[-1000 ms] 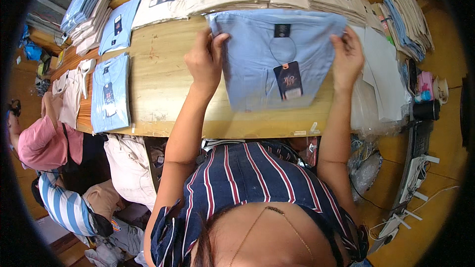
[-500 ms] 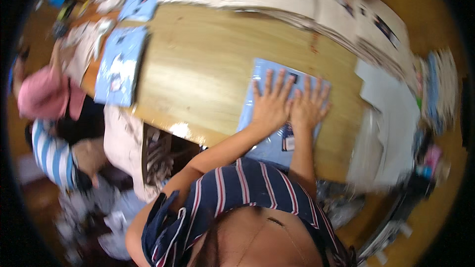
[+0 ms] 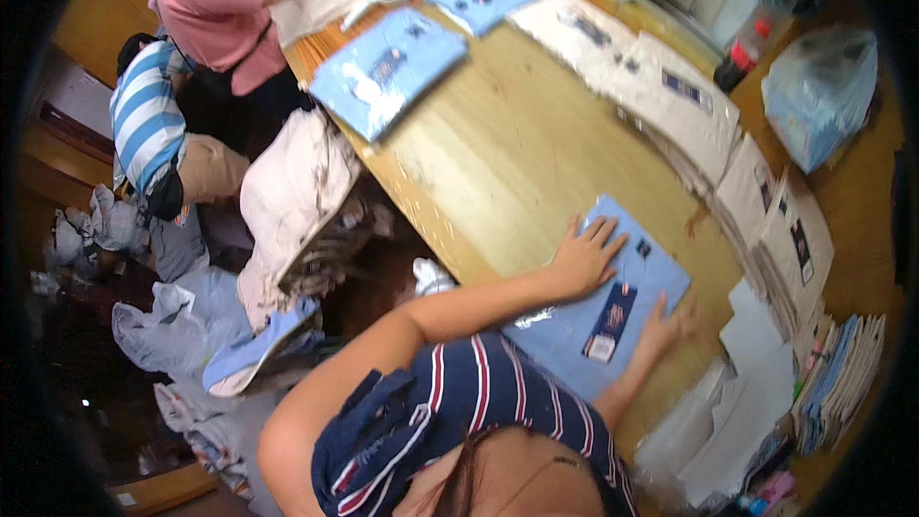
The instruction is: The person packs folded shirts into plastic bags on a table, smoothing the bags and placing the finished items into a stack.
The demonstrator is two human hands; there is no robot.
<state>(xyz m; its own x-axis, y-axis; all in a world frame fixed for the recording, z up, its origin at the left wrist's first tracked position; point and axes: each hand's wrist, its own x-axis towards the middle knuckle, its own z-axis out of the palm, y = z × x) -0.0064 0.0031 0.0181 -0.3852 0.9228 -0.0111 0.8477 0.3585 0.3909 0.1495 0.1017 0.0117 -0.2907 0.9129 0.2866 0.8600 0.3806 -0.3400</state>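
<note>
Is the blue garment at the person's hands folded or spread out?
Folded: the blue garment lies as a flat, compact rectangle, its dark tag facing up.

Probably a garment-packing workshop: stacks of bagged garments (image 3: 684, 101) along a worktable (image 3: 536, 124).

Shirt (image 3: 574, 335) light blue; tag (image 3: 611, 318) navy; person's top (image 3: 490, 378) navy, red-white striped; tabletop (image 3: 522, 153) tan
</note>
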